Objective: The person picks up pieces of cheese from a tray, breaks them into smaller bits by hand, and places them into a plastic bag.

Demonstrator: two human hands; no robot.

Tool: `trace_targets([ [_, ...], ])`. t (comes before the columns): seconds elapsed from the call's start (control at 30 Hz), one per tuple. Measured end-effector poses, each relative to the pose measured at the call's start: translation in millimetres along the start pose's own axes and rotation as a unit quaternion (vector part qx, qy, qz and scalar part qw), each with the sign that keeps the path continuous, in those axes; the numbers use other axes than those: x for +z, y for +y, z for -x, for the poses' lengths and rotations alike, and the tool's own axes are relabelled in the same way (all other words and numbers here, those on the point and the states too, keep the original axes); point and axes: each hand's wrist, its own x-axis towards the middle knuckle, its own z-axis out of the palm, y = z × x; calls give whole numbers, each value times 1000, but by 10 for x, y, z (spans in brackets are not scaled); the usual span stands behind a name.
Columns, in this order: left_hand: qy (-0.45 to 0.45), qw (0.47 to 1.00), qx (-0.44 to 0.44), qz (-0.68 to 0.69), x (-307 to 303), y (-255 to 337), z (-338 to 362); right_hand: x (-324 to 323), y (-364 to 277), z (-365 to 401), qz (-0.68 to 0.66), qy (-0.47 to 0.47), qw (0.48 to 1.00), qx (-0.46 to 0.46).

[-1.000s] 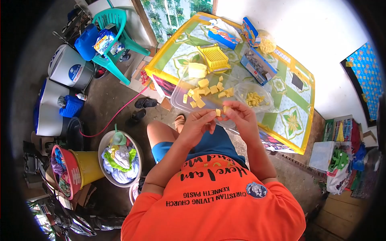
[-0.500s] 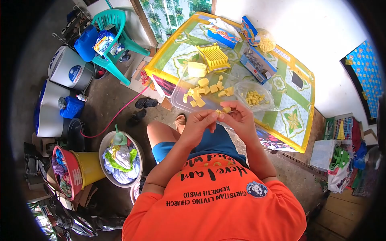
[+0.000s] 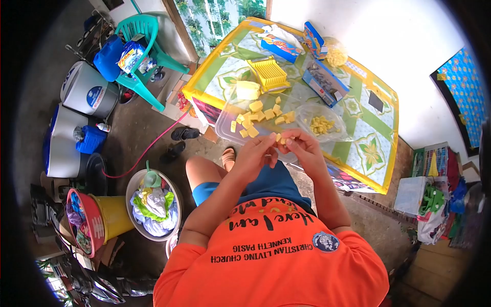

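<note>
Small yellow pieces (image 3: 280,138) are pinched between my two hands, just over the table's near edge. My left hand (image 3: 259,153) has its fingertips closed on one side of them. On the other side, the fingers of my right hand (image 3: 302,146) are pressed round them. Just beyond, several yellow chunks (image 3: 256,106) lie on a clear plastic lid or tray (image 3: 223,118), with a larger pale yellow block (image 3: 248,90) at its far side. To the right, a clear container (image 3: 341,134) holds small yellow bits (image 3: 321,124).
On the table (image 3: 372,153) are a yellow slotted rack (image 3: 269,74), a blue box (image 3: 281,48), an open box (image 3: 325,82) and a round tub (image 3: 336,52). A green chair (image 3: 140,25) and a basin of clothes (image 3: 154,202) stand left.
My hands have shifted slightly and the fingers have rearranged around the yellow pieces. The whole view has moved a little.
</note>
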Motion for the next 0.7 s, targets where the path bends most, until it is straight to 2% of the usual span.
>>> trace_targets([
  [0.1,-20,998,-20,-49,36,-41,-281,-186,37,13,58,46,997,-10],
  [0.23,-51,992,-31,-113,225,-165,-754,-514,83,24,-33,147,988,22],
  [0.33,-72,983,-69,-158,389,-304,-1145,-894,234,6,-112,168,979,-10],
  [0.53,-43,974,-182,-131,497,-610,-1720,-1421,394,-29,-76,285,955,9],
  [0.7,-17,973,-143,-180,429,-774,-1916,-1609,480,-5,-64,296,953,13],
])
